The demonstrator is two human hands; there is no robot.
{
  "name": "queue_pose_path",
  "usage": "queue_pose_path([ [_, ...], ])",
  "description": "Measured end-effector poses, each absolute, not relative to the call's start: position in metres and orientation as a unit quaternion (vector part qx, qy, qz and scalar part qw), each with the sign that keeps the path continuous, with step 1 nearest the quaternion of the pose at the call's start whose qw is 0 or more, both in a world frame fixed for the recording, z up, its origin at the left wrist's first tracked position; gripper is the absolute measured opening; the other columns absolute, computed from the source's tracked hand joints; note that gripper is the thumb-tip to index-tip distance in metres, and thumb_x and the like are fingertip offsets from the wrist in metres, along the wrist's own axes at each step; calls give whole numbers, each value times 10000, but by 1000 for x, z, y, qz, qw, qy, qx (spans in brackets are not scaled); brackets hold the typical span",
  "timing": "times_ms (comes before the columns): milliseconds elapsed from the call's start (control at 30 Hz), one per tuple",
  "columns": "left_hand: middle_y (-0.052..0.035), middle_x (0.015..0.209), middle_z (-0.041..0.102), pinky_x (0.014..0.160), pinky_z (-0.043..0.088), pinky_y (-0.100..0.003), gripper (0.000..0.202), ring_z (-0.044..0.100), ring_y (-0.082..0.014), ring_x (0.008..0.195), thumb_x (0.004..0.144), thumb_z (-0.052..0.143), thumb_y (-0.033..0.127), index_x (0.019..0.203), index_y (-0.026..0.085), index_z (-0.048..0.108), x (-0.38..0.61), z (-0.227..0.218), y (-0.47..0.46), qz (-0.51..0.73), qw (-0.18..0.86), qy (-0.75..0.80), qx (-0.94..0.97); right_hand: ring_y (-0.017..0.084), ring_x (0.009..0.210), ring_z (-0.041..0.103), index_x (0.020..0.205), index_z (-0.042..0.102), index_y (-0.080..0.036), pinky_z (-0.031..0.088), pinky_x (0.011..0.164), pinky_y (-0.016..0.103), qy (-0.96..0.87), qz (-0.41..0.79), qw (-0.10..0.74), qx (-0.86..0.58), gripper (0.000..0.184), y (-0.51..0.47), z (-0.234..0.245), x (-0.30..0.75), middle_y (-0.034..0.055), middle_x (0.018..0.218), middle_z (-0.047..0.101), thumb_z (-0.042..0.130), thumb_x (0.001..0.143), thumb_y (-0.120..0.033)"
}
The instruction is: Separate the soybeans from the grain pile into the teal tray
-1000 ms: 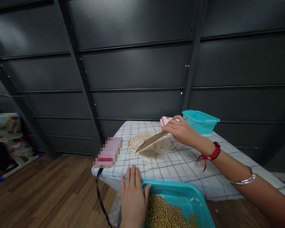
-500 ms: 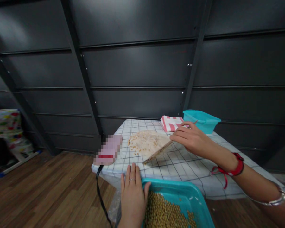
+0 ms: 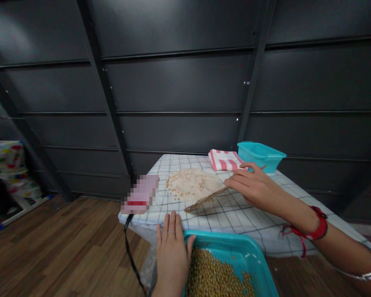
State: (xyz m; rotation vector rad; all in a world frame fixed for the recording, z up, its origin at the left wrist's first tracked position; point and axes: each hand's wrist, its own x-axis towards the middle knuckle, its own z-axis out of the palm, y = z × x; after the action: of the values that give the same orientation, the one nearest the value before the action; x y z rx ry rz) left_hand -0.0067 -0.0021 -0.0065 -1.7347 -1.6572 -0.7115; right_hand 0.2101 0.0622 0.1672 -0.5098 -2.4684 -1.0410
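My right hand (image 3: 253, 185), fingers closed, grips a flat, rough brown straw-like tool (image 3: 205, 200). A thin end of it sticks out above my fingers. The tool tilts down leftward, its lower end at the tablecloth, along the near side of a pale, fine-grained heap (image 3: 198, 181). Scattered orange-yellow kernels (image 3: 177, 187) lie on the heap and at its left edge. My left hand (image 3: 172, 253) rests with outstretched fingers over the left rim of a teal tray (image 3: 231, 239), thumb by its corner. Greenish-yellow beans (image 3: 212, 274) fill part of the tray.
A checked white cloth covers the table (image 3: 170, 214). At the back right stand a folded pink-striped towel (image 3: 224, 160) and a teal basket (image 3: 262, 154). A blurred-out pink object (image 3: 140, 194) lies at left, with a black strap (image 3: 130, 251) hanging off the edge.
The brown tool has swung to a steeper, more edge-on angle and its lower end has shifted slightly left. My right forearm sits a little lower. My left hand stays on the tray.
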Motion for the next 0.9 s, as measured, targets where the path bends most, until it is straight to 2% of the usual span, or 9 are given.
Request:
queue_pose_path([
  [300,-157,1142,585,859,424,-478,473,495,-285,1093,842,314,401,1103,70,529,-7,-7,-2,-266,325,-625,-658,145,691,513,831,552,-153,311,772,345,-881,-373,229,-180,309,66,165,208,14,692,616,291,792,8],
  [600,-164,1140,586,843,437,-472,494,509,-282,1076,849,289,410,1099,60,530,-7,-4,-3,-255,341,-621,-658,138,701,511,855,544,-161,315,778,334,-892,-358,201,-190,312,51,165,218,9,705,604,279,808,-2],
  [900,-154,1152,582,853,435,-464,475,506,-281,1085,848,299,394,1109,69,528,-5,-3,-4,-243,331,-630,-659,142,726,532,876,535,-171,346,787,342,-886,-360,200,-211,301,41,169,234,20,731,614,321,766,10],
])
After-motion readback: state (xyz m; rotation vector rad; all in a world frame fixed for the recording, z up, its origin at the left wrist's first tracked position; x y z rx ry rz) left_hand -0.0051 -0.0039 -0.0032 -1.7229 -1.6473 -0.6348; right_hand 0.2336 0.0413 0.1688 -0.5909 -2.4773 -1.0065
